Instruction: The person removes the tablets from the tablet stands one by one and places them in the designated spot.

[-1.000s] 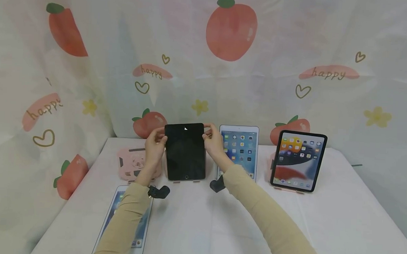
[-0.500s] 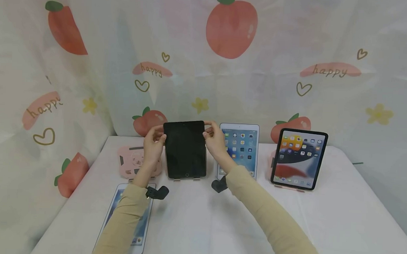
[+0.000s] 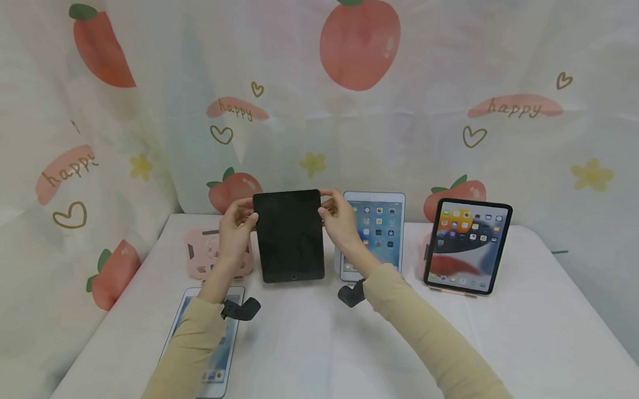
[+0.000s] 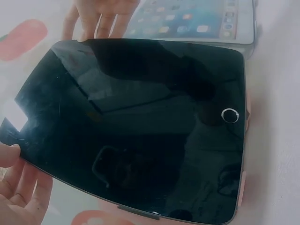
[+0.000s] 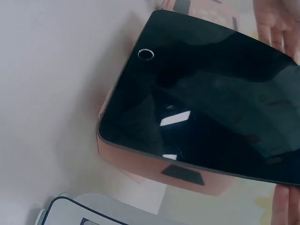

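A black tablet with a dark screen and a round home button stands nearly upright, tilted a little, at the table's back. My left hand pinches its upper left edge, thumb on the front and fingers behind. On the opposite edge, near the top corner, my right hand grips it the same way. In the right wrist view, a pink stand shows behind and below the tablet, mostly covered by it. The lower end of the tablet is close to the stand's front.
Left of the black tablet is another pink stand. A white tablet lies flat under my left forearm. On the right, a white tablet and a black-rimmed tablet stand upright with lit screens. A printed curtain hangs behind the table.
The black tablet has tilted slightly and come forward, now covering the stand's front lips that showed before. My left hand has shifted a little left with it; both hands keep their grip.
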